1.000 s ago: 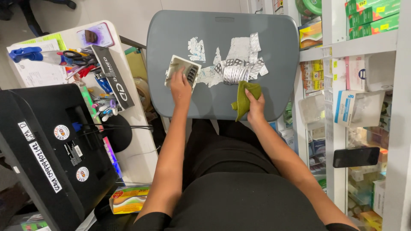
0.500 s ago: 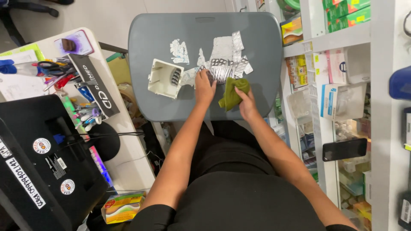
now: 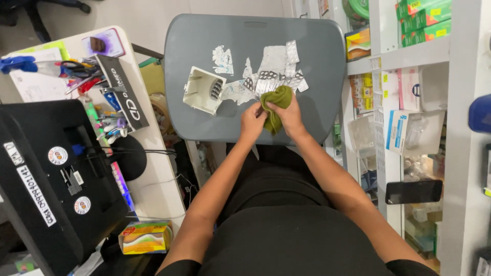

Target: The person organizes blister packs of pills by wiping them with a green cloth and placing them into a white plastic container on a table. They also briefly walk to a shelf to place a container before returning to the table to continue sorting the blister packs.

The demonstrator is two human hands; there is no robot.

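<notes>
Both of my hands meet over the near edge of a grey tray table (image 3: 204,46). My right hand (image 3: 291,115) grips an olive-green cloth (image 3: 276,98) that hangs bunched between the hands. My left hand (image 3: 251,121) pinches the cloth's lower left part. Just beyond the cloth lie several silver blister strips (image 3: 271,76) and torn foil pieces. A small white open box (image 3: 203,91) with a blister strip inside sits to the left of my hands.
A white desk (image 3: 153,153) at left carries a black machine (image 3: 46,174), scissors, pens and a black sign. Shelves (image 3: 409,56) with medicine boxes stand at right. A yellow carton (image 3: 146,237) lies low at left.
My left hand let go of the white box, which now rests on the tray, and moved right to join the right hand on the green cloth. The view shifted slightly.
</notes>
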